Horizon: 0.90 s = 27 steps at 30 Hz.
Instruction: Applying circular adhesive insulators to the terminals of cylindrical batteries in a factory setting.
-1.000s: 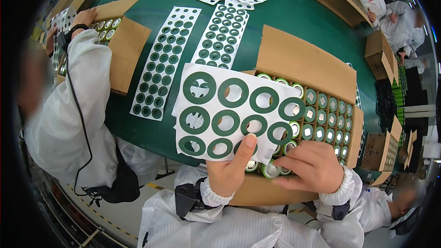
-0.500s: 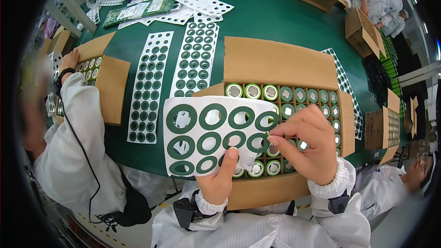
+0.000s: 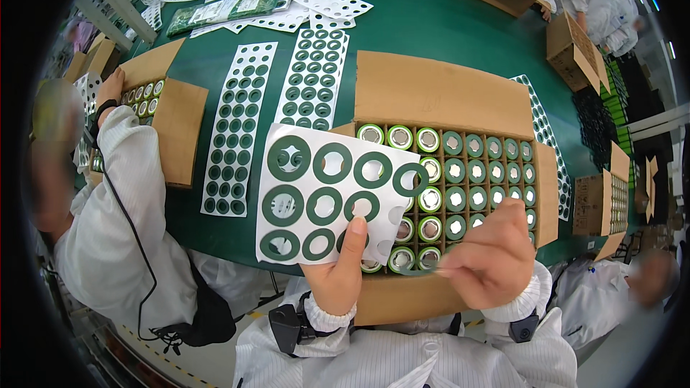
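"Fingers first: what are those of our right hand doing?"

"Pinching, we think, the edge of a green ring; motion blurs it, jutting left from the fingertips above the nearest cells."

"And our left hand?"

"Its thumb presses the front of a white sheet of green rings. The other fingers are hidden behind it, so we can't tell their pose. Up and left of our right fingertips, one ring overhangs the sheet's edge."

"And the cardboard box?"

"Under our right fingers. Beyond the knuckles, cells wear green rings."
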Available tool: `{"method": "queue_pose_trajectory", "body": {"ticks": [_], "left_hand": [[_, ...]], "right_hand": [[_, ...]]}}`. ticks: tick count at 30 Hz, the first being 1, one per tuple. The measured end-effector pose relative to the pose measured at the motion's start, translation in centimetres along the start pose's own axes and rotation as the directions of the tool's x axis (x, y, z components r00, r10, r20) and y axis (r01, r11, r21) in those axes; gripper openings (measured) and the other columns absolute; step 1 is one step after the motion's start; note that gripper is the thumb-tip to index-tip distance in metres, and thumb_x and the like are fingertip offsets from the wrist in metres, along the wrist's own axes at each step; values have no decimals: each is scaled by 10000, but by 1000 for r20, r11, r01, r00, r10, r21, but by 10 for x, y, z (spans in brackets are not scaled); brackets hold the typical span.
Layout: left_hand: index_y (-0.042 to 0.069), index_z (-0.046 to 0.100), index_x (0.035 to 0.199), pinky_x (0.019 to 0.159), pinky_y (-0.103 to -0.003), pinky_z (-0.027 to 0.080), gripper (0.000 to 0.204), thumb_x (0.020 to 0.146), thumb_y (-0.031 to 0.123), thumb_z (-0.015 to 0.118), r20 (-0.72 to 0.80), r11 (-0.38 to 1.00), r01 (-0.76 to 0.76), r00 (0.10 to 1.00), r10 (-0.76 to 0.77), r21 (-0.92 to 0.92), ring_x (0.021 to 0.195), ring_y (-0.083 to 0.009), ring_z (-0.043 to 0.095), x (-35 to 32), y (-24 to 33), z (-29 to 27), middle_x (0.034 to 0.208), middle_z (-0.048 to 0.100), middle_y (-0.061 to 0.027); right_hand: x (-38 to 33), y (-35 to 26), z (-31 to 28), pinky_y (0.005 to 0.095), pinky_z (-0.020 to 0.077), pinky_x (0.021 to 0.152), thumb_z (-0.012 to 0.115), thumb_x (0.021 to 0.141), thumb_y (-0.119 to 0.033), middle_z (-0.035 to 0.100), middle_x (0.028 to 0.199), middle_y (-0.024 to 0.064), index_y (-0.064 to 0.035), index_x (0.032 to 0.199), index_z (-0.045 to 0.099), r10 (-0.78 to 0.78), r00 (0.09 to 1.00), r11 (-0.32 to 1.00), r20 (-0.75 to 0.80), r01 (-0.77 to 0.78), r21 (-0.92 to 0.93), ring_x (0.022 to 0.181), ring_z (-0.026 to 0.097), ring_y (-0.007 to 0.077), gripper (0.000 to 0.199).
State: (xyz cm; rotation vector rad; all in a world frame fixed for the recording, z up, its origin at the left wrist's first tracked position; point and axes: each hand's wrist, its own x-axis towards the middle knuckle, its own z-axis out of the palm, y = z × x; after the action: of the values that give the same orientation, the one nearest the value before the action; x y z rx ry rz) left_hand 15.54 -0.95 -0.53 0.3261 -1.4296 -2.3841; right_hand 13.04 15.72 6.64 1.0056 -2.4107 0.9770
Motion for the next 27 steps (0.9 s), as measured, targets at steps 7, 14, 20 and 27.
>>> {"method": "queue_pose_trajectory", "body": {"ticks": [7, 14, 20, 27], "left_hand": [[-21, 486, 1139, 809, -259, 431, 342, 816, -36, 596, 38, 1000, -13, 999, 13, 1, 927, -126, 536, -1, -5, -4, 1073, 569, -76], [-16, 459, 1168, 821, -259, 429, 373, 816, -58, 574, 12, 1000, -19, 1000, 19, -3, 959, -138, 530, -1, -5, -3, 1098, 552, -83], [12, 423, 1224, 872, -308, 425, 414, 833, -55, 541, 86, 1000, -27, 996, 28, -12, 1017, -169, 528, -2, -7, -8, 1149, 533, -95], [35, 399, 1265, 897, -341, 430, 440, 850, -50, 516, 99, 997, -66, 993, 69, -31, 1059, -195, 527, -1, -11, -9, 1197, 515, -102]], "right_hand": [[-34, 16, -7, 347, 305, 819, 683, 708, -99, 518, 1006, 49, -93, 750, 621, 564, 759, 784, 325, -616, 80, 884, 439, 213, 75], [-51, 16, 3, 381, 261, 885, 686, 697, -127, 485, 1107, 43, -96, 731, 626, 621, 726, 743, 294, -665, 73, 963, 395, 236, 75], [-52, 14, 7, 377, 263, 864, 687, 686, -136, 493, 1096, 26, -102, 704, 627, 608, 747, 764, 268, -643, 59, 952, 394, 234, 71], [-53, 13, 9, 377, 268, 847, 689, 672, -140, 500, 1081, 25, -106, 681, 626, 607, 755, 782, 247, -623, -14, 948, 400, 242, 72]]}}
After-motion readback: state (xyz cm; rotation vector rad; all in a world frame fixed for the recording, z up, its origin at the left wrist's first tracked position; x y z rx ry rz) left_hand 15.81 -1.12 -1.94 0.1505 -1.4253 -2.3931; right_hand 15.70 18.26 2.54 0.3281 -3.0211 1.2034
